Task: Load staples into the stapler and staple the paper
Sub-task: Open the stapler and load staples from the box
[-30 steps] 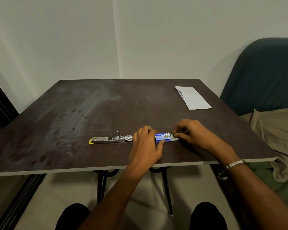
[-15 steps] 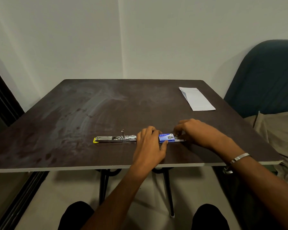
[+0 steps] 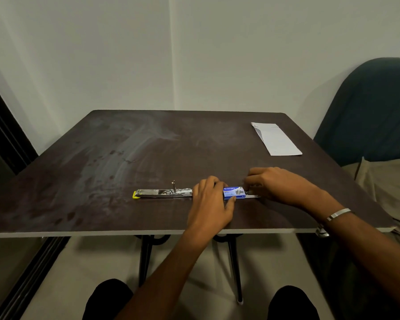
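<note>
A metal stapler (image 3: 162, 193) with a yellow tip lies opened flat on the dark table (image 3: 148, 146), near the front edge. Just right of it is a small blue staple box (image 3: 233, 192), and my left hand (image 3: 211, 204) grips it from the left side. A white inner tray (image 3: 252, 196) sticks out of the box's right end. My right hand (image 3: 277, 184) pinches at that end; its fingertips hide what they hold. A folded white paper (image 3: 275, 139) lies at the far right of the table.
A dark blue chair back (image 3: 374, 107) and beige cloth (image 3: 386, 181) stand right of the table. White walls rise behind. My knees (image 3: 109, 299) show below the table's front edge.
The camera view drifted slightly. The white tray now sticks out a little further from the box's right end; both hands stay at the box.
</note>
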